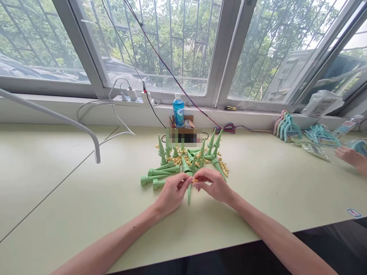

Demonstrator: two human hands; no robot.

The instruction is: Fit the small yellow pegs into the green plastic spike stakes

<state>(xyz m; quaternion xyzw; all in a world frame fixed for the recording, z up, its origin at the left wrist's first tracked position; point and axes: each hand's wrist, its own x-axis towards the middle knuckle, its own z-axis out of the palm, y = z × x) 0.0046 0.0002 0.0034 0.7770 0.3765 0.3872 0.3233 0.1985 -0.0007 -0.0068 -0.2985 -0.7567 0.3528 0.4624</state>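
Observation:
My left hand (172,192) is closed, its thumb and fingertips pinched on a green plastic spike (189,196) whose pointed end faces down toward me. Close beside it, my right hand (214,185) pinches a small yellow plastic piece (195,180) against the spike's side; the fingertips partly hide where the two meet. Just beyond my hands lies a pile of small yellow pieces (179,159). Several green spikes (161,149) stand with their points up around that pile. More green spikes (160,172) lie flat to the left, with ribbed caps on their ends.
Behind the pile, a bottle of blue liquid (179,111) stands by a small cardboard box (189,121). Coiled cables (228,128) lie to its right. Plastic hangers (288,128) are at the far right, near another person's hand (348,154). A white curved bar (71,118) crosses the left side.

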